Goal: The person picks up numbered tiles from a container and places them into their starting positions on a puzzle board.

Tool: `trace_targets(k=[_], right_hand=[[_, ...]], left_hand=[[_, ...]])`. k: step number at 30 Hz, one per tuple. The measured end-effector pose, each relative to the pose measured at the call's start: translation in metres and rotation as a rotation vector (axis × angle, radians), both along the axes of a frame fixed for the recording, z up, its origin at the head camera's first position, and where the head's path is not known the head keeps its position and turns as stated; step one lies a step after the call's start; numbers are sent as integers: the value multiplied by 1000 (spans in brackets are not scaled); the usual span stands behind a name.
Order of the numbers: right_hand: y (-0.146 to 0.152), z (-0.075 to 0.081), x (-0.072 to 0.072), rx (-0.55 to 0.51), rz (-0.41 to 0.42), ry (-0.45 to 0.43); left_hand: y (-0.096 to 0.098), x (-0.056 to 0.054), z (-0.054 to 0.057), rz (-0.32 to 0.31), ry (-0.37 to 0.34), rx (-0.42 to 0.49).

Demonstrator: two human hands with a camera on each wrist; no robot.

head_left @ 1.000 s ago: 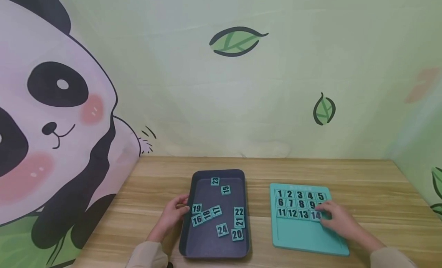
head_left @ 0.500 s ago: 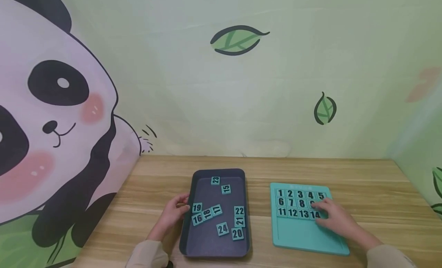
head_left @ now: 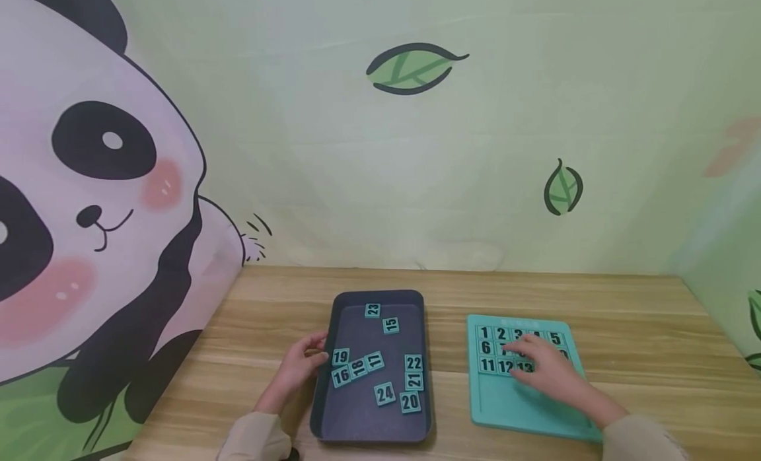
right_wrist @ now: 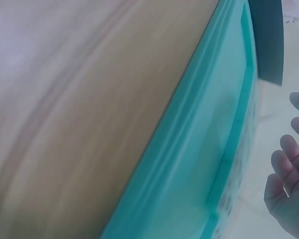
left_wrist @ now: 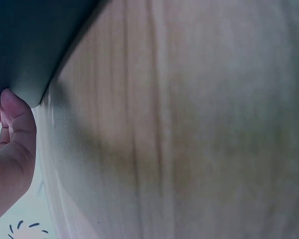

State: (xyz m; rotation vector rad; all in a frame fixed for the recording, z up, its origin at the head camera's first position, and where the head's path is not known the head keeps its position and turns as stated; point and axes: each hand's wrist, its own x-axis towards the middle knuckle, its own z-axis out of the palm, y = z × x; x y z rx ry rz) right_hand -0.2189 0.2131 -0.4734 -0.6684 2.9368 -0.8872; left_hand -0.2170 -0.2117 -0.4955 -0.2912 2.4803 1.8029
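A dark tray [head_left: 380,425] lies on the table, with loose teal number tiles such as 24 [head_left: 384,393] and 15 [head_left: 390,325] inside. My left hand [head_left: 299,365] holds its left rim, thumb and fingertips against the wall; the left wrist view shows the thumb [left_wrist: 17,112] touching it. To the right is a turquoise number board [head_left: 505,401], its upper rows filled in order with tiles 1 to 14. Above those rows hovers my right hand [head_left: 547,368], fingers spread and nothing between them. It partly covers several tiles. In the right wrist view its relaxed fingers [right_wrist: 289,149] stand apart from the board.
The wooden table [head_left: 448,296] carries the tray and the board side by side, with a strip of wood between them. Behind it rises a pale green wall cloth [head_left: 475,183] printed with leaves and a panda [head_left: 119,183].
My right hand has moved left across the board, from around tile 14 to above tiles 7, 8 and 13, with tile 14 staying in its row. The left hand stays at the tray.
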Motion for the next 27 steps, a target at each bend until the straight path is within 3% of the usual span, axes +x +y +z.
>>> trace_targets(k=[15,27], right_hand=[[-50,13,-4,-31,133,-2],[-98,23,-14,-21,192,33]], left_hand=[[-1,1,0,-4,-3,2],[-2,0,-1,-3,-9,20]])
